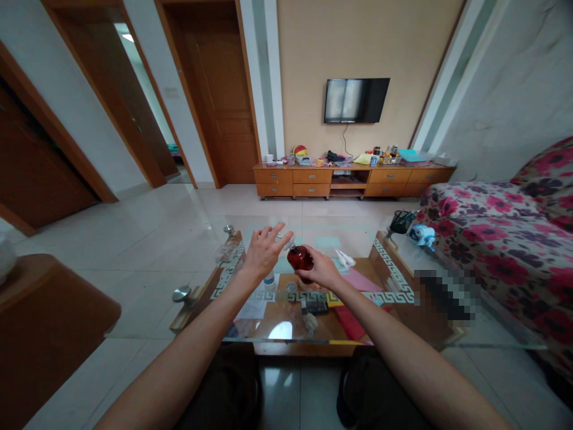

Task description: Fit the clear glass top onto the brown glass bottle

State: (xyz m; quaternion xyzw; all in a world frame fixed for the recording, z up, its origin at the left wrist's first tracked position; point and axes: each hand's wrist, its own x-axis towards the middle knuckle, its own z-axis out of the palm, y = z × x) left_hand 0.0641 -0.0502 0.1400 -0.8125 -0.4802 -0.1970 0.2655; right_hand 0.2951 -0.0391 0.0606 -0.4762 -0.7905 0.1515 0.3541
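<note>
My right hand [321,267] is closed round the body of a brown glass bottle [299,258], holding it tilted above the glass-topped coffee table [147,332], its neck towards the left. Beside that neck is my left hand [265,249], back upward, with several fingers raised and spread. A small clear glass stopper [286,241] shows at its thumb and index finger, close to the bottle's mouth; its exact outline is hard to make out. Near the hands are a clear bottle with a blue label [269,279] and a small glass jar [291,288].
White tissue [345,258], a black box-like object [316,306], papers [253,307] and a red sheet [351,322] are seen at the table. A flowered sofa [496,203] stands right, a brown cabinet [54,322] left. A low cluttered TV cabinet [308,177] lines the far wall.
</note>
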